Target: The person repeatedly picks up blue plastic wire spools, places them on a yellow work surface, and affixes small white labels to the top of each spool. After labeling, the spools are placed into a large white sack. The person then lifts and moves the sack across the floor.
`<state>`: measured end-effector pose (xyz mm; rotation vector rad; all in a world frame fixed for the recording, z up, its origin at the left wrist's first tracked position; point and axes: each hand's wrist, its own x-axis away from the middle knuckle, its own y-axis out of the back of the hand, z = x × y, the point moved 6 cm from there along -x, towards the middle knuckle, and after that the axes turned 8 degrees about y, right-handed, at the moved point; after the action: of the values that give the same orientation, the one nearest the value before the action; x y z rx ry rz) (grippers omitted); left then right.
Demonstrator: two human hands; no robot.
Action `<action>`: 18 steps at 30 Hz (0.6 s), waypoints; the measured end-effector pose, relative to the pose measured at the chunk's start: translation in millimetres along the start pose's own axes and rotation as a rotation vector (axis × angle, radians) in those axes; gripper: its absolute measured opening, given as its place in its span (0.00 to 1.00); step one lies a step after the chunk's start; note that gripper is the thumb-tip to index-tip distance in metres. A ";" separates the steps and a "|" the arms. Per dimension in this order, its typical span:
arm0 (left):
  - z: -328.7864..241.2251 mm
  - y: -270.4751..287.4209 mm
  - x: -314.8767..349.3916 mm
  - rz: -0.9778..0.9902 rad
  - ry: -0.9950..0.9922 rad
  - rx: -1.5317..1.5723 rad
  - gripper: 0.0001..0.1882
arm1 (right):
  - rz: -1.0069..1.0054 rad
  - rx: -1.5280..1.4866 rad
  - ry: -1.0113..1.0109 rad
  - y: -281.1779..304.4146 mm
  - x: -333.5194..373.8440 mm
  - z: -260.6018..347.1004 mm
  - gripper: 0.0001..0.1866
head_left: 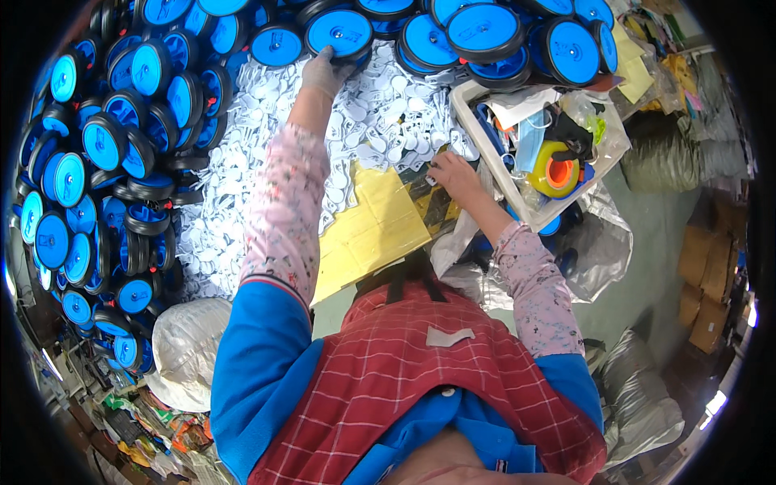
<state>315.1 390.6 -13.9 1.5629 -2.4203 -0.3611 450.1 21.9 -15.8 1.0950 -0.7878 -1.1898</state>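
My left hand [323, 74], in a thin pale glove, reaches to the far side of the table. Its thumb lies on the near rim of a blue wheel with a black tyre [339, 32], and the other fingers are hidden under it. Bare and with curled fingers, my right hand [454, 176] is low over the table's near edge, beside yellow cardboard [376, 212]. A small pale bit shows at its fingertips, too small to name. Between and around my hands lies a thick spread of small white plastic parts [372, 117] with rounded heads.
Blue wheels [105, 141] are heaped along the left and far sides. To the right, a white bin [529, 214] holds a yellow tape roll [554, 170], a blue mask and scraps. A white sack [190, 352] stands at left; cardboard boxes [705, 271] are stacked far right.
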 end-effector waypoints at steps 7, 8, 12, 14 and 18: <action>-48.0 38.7 233.8 0.348 0.489 0.781 0.24 | -0.125 -0.348 -0.128 -41.6 49.7 67.8 0.19; -59.0 43.6 261.1 0.449 0.462 0.562 0.24 | -0.123 -0.439 -0.229 -44.4 52.9 74.0 0.22; -34.9 18.5 319.4 0.901 0.170 -0.077 0.23 | -0.144 -0.077 -0.265 -25.9 41.4 88.9 0.30; -19.8 7.6 319.1 0.816 0.192 -0.365 0.21 | -0.152 -0.074 -0.284 -37.0 45.9 81.2 0.31; -28.8 24.5 313.7 0.247 -0.120 -0.221 0.24 | -0.103 -0.021 -0.288 -48.8 47.8 67.2 0.31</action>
<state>177.9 111.4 41.6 1.1668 -2.5231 -0.6634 383.7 -41.0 -44.4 0.9681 -0.9452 -1.4614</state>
